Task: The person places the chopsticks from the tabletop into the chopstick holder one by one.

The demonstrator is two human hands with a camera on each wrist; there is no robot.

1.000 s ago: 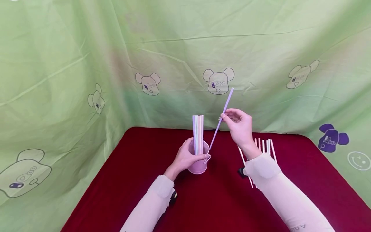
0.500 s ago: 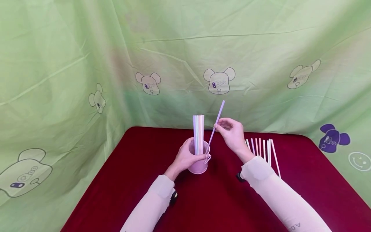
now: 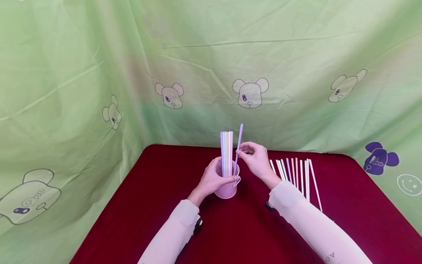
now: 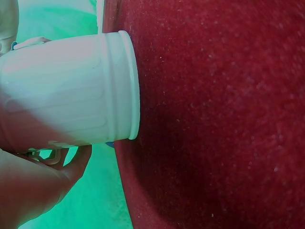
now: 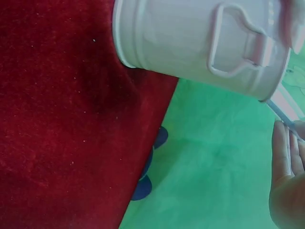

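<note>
A small pink bucket [image 3: 226, 191] with side handles stands on the red table, and my left hand [image 3: 212, 178] grips it around its near left side. Several pastel straws [image 3: 226, 152] stand upright in a bunch inside it. Between thumb and fingertips my right hand [image 3: 257, 159] pinches a purple straw [image 3: 239, 137], its lower end inside the bucket's right rim, leaning slightly right. The right wrist view shows the bucket's handle [image 5: 214, 43] and part of the right hand [image 5: 290, 176] at the rim. The left wrist view has the bucket wall [image 4: 71, 90] close up.
Several loose straws [image 3: 306, 176] lie side by side on the red table [image 3: 158, 205], partly behind the right forearm. A green curtain [image 3: 204, 55] with printed bear heads hangs behind and to the left of the table.
My right hand has moved left and down, bringing the purple straw from the bucket's outer right edge into its mouth, more upright. The left hand stays on the bucket.
</note>
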